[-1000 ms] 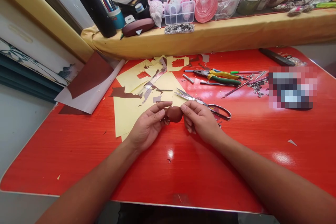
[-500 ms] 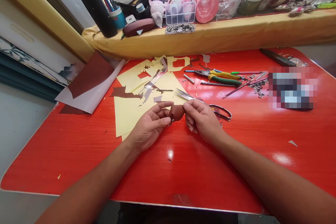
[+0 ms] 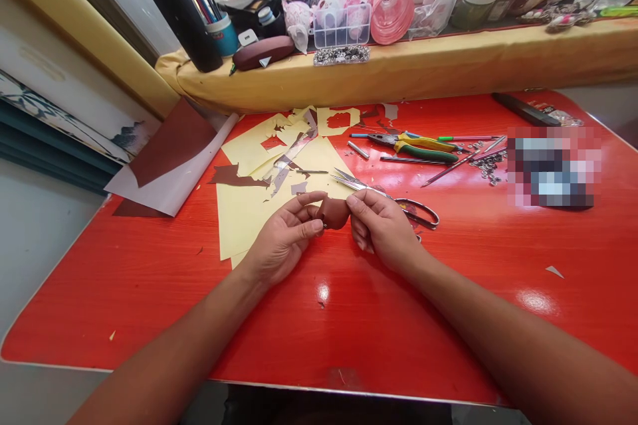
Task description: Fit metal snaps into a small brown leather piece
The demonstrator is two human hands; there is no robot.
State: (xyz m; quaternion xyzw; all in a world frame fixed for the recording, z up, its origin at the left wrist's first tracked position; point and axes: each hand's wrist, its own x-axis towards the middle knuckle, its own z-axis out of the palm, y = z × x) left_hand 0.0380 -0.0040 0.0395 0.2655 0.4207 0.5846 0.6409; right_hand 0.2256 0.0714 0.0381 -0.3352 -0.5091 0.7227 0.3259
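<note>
A small piece of brown leather-like material (image 3: 335, 214) is held between my two hands, above the red table. My left hand (image 3: 289, 232) pinches its left side between thumb and fingers, where a small dark, shiny spot shows by the thumb tip. At the right edge, my right hand (image 3: 381, 219) grips the piece with thumb and forefinger, the other fingers curled under. Just behind my right hand lie metal scissors (image 3: 419, 211), partly covered by that hand. Yellow paper sheets (image 3: 239, 226) with cut-outs and brown scraps (image 3: 238, 176) lie behind my left hand.
Pliers with green and yellow handles (image 3: 423, 149) lie beyond the scissors, near pens and a pile of metal snaps (image 3: 491, 165). A brown sheet (image 3: 174, 139) curls at the left. Along the back, a cloth-covered ledge (image 3: 399, 63) carries jars, a plastic box (image 3: 342, 25) and a pencil cup (image 3: 222, 34).
The brown piece has turned slightly in my fingers, so more of its flat face shows. Both hands keep nearly the same place and grip.
</note>
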